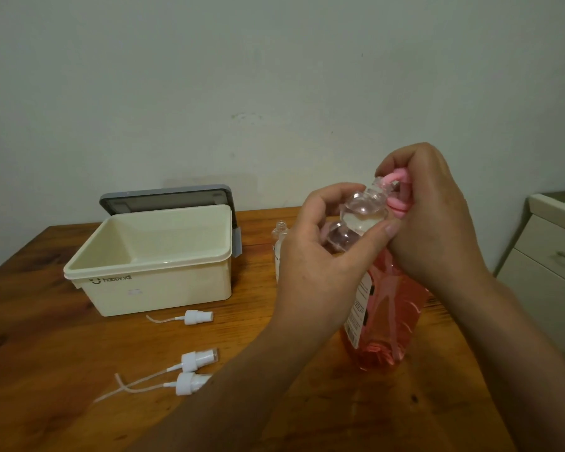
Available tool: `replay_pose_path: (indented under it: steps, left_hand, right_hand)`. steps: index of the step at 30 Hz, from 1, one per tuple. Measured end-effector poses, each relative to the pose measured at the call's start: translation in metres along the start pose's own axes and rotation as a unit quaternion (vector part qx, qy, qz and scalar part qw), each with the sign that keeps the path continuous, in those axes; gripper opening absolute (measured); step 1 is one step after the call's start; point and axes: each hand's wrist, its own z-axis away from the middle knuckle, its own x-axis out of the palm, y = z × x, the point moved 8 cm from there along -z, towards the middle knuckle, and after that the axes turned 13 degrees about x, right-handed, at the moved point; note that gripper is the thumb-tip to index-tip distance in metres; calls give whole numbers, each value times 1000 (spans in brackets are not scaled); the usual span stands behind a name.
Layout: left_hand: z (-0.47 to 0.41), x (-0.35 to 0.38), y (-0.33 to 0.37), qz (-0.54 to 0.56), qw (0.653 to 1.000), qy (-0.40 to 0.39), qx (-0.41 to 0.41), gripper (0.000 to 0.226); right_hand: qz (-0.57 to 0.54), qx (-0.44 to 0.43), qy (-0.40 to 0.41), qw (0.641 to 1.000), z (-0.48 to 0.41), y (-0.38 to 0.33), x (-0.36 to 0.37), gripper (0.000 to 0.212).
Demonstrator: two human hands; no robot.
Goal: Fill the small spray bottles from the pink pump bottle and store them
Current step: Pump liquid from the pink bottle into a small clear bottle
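At the desk's (pixel 46 337) 3 o'clock side, the left hand (pixel 310 256) is gripping a small spray bottle (pixel 362 213), long axis tilting mouth-first toward 1 o'clock and meeting the pump head (pixel 393 177). The right hand (pixel 434 216) is clenching that pump head from 3 o'clock, while the pink pump bottle (pixel 392 308) is standing upright at 6 o'clock beneath both hands.

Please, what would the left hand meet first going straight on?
Likely the right hand on the pink pump bottle; the left hand, holding a small spray bottle, points at it, depth unclear.
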Motion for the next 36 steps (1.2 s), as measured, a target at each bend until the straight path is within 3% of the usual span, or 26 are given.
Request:
replay_pose_path:
  steps: [36]
  left_hand:
    - [6,-19,2,-57,998,2,-28,38]
  right_hand:
    - [33,-22,52,998,0,0,-4,47]
